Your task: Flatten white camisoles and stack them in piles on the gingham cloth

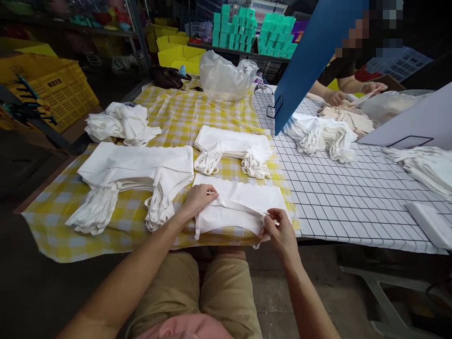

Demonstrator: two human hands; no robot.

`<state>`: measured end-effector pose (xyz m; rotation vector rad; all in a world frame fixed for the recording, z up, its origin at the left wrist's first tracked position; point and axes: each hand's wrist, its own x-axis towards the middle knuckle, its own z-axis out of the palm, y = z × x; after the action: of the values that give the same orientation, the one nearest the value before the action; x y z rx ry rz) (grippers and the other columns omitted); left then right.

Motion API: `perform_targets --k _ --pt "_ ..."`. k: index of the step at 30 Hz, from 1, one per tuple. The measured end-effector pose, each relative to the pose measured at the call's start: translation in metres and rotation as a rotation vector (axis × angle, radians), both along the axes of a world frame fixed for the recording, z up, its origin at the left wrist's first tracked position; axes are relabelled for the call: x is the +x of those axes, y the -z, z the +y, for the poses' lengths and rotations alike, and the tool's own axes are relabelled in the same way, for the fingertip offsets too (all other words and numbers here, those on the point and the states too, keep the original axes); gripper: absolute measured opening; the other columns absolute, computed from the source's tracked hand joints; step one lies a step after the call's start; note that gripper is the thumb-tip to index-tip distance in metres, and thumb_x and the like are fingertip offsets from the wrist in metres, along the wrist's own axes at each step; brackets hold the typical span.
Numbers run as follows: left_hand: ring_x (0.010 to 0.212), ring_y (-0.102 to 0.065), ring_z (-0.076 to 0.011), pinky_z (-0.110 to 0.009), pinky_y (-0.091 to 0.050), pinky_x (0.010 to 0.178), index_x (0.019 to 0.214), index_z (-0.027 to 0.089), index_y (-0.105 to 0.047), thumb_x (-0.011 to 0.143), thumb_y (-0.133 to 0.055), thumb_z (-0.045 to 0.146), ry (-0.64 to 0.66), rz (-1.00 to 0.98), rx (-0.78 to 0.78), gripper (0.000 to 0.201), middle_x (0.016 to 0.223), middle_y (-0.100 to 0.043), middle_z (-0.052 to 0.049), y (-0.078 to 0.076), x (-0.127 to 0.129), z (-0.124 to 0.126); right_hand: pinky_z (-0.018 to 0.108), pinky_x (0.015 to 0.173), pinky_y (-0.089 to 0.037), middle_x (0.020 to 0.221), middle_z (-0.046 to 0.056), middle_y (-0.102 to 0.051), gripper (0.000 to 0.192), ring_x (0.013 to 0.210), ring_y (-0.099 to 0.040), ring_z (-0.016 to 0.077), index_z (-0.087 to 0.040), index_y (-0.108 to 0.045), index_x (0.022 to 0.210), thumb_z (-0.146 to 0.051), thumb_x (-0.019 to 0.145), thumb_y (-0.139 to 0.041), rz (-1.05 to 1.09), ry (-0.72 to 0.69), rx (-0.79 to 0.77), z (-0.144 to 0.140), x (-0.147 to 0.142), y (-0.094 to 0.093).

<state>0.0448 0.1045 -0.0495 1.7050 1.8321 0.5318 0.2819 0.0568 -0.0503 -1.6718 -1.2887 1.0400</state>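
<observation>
A white strapped garment, like a camisole or bra top (243, 193), lies flat at the front edge of the yellow checked cloth. My left hand (201, 200) pinches its upper strap end near the left side. At the right side my right hand (280, 230) is closed on the other strap, with the fabric edge stretched between both hands. To the left, a thick stack of white garments (137, 160) lies with straps hanging toward me. Just behind the garment sits a smaller stack of white garments (233, 139).
A crumpled white pile (122, 125) lies at the back left, and a clear plastic bag (226, 75) behind. A blue divider (310, 56) stands on the right. Beyond it, another person's hands (335, 96) handle beige fabric near white stacks (321, 134). Yellow crates (60, 89) stand left.
</observation>
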Motion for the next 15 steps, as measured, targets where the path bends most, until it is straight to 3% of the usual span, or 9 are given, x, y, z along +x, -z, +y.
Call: perform_targets --k 7,15 --pt "0.074 -0.062 -0.0176 -0.023 -0.041 0.064 0.082 0.021 -0.071 0.074 -0.054 0.033 -0.006 0.006 0.001 0.022 0.077 -0.07 -0.003 0.0 0.001 0.001 0.018 0.038 -0.032 0.061 -0.008 -0.045 0.036 0.041 -0.04 0.0031 -0.019 -0.051 0.077 -0.034 0.053 -0.073 0.448 0.1 -0.058 0.023 0.003 -0.004" --pt "0.079 -0.062 -0.0185 -0.024 -0.042 0.066 0.082 0.022 -0.07 0.073 -0.054 0.032 -0.023 0.044 0.022 0.021 0.084 -0.07 -0.003 0.005 0.002 0.002 0.013 0.043 -0.043 0.066 -0.004 -0.054 0.027 0.052 -0.051 0.0041 -0.017 -0.058 0.071 -0.012 0.049 -0.074 0.665 0.131 -0.102 0.049 0.013 -0.016"
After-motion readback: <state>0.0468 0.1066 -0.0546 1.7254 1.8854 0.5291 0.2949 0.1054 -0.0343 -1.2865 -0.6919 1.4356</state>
